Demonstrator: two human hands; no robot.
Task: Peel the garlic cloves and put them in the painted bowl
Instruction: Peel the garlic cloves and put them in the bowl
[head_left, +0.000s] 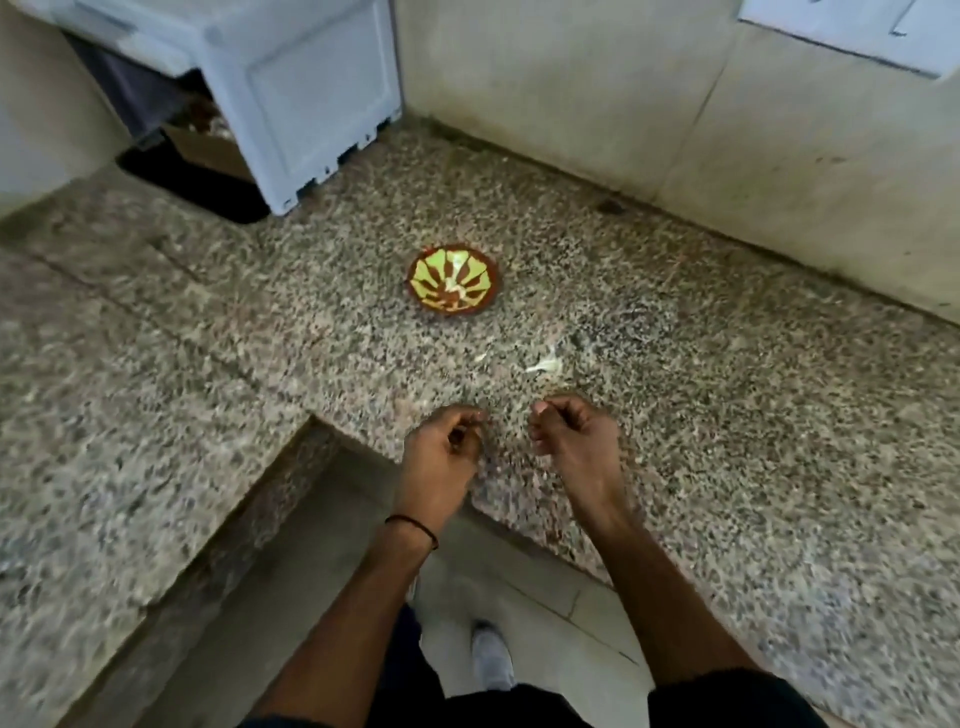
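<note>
Left hand (441, 447) and right hand (576, 436) hang over the table (727, 415) edge, fingers curled; blur hides whether they pinch anything. The painted bowl (488, 297) has unclear contents; peel scraps (543, 365) lie nearby.

- The speckled tabletop (727, 415) offers open stone across the right and middle of the frame, so a hand passes freely there.
- The painted bowl (452, 280) stands alone at centre, with room on every side.
- Pale peel scraps (543, 364) lie just below and right of it.
- A white box (311, 104) blocks the upper left.
- The wall (675, 130) closes the top right.
</note>
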